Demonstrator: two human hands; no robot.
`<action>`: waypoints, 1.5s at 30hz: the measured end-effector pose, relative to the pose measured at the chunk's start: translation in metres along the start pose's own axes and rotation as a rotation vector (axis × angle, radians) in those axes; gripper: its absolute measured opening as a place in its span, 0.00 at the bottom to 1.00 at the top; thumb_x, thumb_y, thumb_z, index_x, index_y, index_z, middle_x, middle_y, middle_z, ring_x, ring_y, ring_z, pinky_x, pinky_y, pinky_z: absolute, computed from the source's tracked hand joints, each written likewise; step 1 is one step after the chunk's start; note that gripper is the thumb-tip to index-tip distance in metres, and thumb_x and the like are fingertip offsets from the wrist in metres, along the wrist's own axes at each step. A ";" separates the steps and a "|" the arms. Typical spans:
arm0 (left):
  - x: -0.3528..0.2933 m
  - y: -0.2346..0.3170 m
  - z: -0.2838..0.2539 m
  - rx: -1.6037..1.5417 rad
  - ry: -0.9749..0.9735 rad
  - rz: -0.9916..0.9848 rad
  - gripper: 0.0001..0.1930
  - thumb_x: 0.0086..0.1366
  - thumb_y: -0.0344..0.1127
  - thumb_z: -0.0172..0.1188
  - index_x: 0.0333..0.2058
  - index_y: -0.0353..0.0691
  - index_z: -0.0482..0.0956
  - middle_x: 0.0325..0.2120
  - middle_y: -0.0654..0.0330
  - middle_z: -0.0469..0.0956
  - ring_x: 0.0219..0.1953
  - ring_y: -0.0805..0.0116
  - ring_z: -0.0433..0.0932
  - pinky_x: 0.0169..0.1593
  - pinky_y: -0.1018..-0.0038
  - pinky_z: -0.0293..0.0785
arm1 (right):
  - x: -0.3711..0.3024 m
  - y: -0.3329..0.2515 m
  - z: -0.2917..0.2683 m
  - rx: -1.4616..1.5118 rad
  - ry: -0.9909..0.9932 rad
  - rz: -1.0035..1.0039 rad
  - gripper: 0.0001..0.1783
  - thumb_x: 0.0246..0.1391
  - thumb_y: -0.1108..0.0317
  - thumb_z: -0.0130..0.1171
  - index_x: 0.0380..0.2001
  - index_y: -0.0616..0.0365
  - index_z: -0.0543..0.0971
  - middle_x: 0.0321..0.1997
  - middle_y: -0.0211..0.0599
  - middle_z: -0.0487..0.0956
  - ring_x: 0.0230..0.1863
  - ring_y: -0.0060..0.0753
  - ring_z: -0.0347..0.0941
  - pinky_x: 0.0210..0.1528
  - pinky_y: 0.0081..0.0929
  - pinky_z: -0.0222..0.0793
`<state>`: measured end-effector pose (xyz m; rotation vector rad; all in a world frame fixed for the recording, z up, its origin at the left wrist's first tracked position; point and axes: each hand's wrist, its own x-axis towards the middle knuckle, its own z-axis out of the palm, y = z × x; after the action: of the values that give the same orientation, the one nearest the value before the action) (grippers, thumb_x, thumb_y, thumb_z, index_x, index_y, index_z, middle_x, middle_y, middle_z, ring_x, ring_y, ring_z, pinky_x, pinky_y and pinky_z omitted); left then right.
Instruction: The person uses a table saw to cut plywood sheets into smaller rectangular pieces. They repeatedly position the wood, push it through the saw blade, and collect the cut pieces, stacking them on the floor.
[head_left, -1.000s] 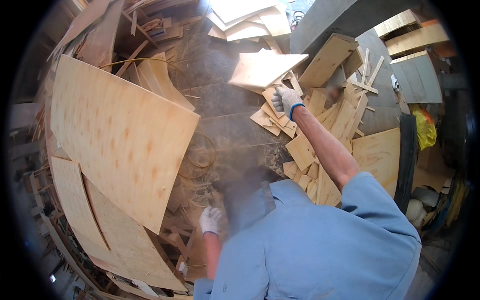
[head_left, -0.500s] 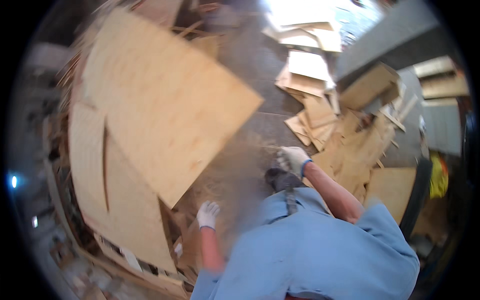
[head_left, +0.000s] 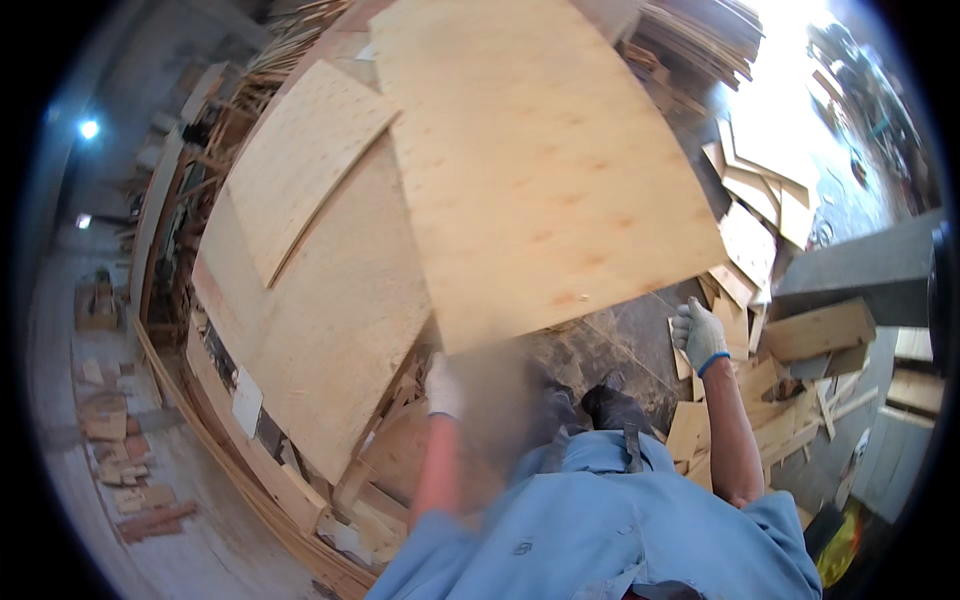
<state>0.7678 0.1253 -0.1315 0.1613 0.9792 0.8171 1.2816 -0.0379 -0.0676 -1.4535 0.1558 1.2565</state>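
There are two gloved hands [head_left: 443, 388] [head_left: 702, 333], at least three broad boards [head_left: 550, 170] [head_left: 310, 160] [head_left: 335, 340], two bright lights [head_left: 89, 129] [head_left: 84, 220], one yellow bag [head_left: 841, 548], and wood scraps [head_left: 687, 428] too many to count.

the view has swung left: the large plywood sheet [head_left: 550, 170], earlier toward the left, now fills the upper middle, its near edge in front of the body. the right hand [head_left: 698, 335], a second ago stretched out over the wood offcuts [head_left: 785, 430] and then drawn in close to the body, is now just below the sheet's right corner, fingers curled. the left hand [head_left: 443, 388], earlier apart from the sheet, is now a blur at its near corner; contact cannot be told. the offcuts now lie toward the right edge.
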 end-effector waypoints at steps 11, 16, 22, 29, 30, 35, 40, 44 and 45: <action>-0.068 0.097 0.025 1.482 0.522 0.660 0.14 0.70 0.40 0.48 0.42 0.39 0.79 0.35 0.49 0.79 0.39 0.49 0.77 0.46 0.59 0.73 | -0.070 0.068 0.180 -0.166 -0.634 0.165 0.11 0.62 0.57 0.54 0.32 0.51 0.76 0.25 0.28 0.77 0.24 0.27 0.73 0.24 0.24 0.66; -0.032 0.190 -0.029 1.594 0.946 0.949 0.13 0.66 0.35 0.52 0.47 0.37 0.76 0.45 0.47 0.77 0.51 0.47 0.74 0.56 0.56 0.69 | -0.064 0.064 0.316 -0.169 -0.643 0.376 0.15 0.64 0.55 0.53 0.35 0.56 0.75 0.31 0.33 0.77 0.30 0.30 0.75 0.28 0.25 0.69; -0.003 0.203 -0.085 1.759 1.095 1.108 0.17 0.68 0.35 0.51 0.55 0.39 0.71 0.56 0.48 0.71 0.61 0.48 0.66 0.66 0.53 0.57 | 0.012 0.084 0.510 -0.219 -0.757 0.290 0.19 0.66 0.53 0.51 0.40 0.60 0.74 0.37 0.43 0.79 0.38 0.40 0.77 0.44 0.40 0.75; 0.018 0.217 -0.060 1.848 1.003 0.924 0.22 0.68 0.37 0.52 0.60 0.41 0.66 0.62 0.49 0.65 0.66 0.49 0.60 0.68 0.51 0.53 | 0.250 0.142 0.694 -0.554 -1.156 -0.484 0.35 0.63 0.51 0.54 0.61 0.68 0.59 0.62 0.57 0.66 0.62 0.56 0.65 0.62 0.50 0.65; 0.014 0.215 -0.066 1.858 1.014 0.869 0.23 0.68 0.37 0.52 0.60 0.42 0.65 0.62 0.50 0.65 0.66 0.49 0.60 0.69 0.52 0.53 | 0.237 0.149 0.719 -0.273 -1.038 -0.099 0.35 0.63 0.51 0.54 0.61 0.67 0.59 0.63 0.57 0.65 0.63 0.56 0.64 0.62 0.50 0.64; -0.013 0.211 -0.061 1.804 1.014 0.689 0.24 0.69 0.38 0.50 0.62 0.42 0.64 0.63 0.51 0.64 0.68 0.51 0.57 0.70 0.53 0.50 | 0.124 0.131 0.814 0.105 -0.685 0.426 0.34 0.64 0.50 0.51 0.63 0.63 0.59 0.66 0.53 0.62 0.67 0.52 0.58 0.66 0.50 0.59; -0.005 0.202 -0.077 1.765 1.025 0.714 0.24 0.68 0.36 0.49 0.62 0.39 0.64 0.63 0.50 0.62 0.68 0.50 0.56 0.70 0.53 0.49 | 0.133 0.133 0.828 0.046 -0.808 0.234 0.38 0.65 0.55 0.51 0.69 0.59 0.48 0.69 0.51 0.56 0.67 0.48 0.59 0.67 0.46 0.59; -0.012 0.221 -0.061 1.730 0.941 0.586 0.24 0.66 0.34 0.49 0.61 0.38 0.65 0.64 0.50 0.61 0.68 0.50 0.56 0.71 0.52 0.47 | 0.128 0.129 0.850 -0.213 -0.690 -0.181 0.27 0.61 0.57 0.58 0.58 0.58 0.68 0.55 0.45 0.71 0.51 0.40 0.72 0.48 0.38 0.73; -0.014 0.222 -0.064 1.733 0.928 0.549 0.24 0.66 0.34 0.49 0.61 0.38 0.65 0.64 0.49 0.61 0.69 0.50 0.55 0.71 0.52 0.47 | 0.114 0.123 0.862 -0.118 -0.624 -0.091 0.23 0.60 0.56 0.59 0.54 0.57 0.72 0.50 0.43 0.74 0.46 0.37 0.74 0.43 0.35 0.74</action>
<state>0.5927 0.2567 -0.0550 1.7020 2.3870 0.2408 0.7375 0.6509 -0.0375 -1.0881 -0.4045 1.6009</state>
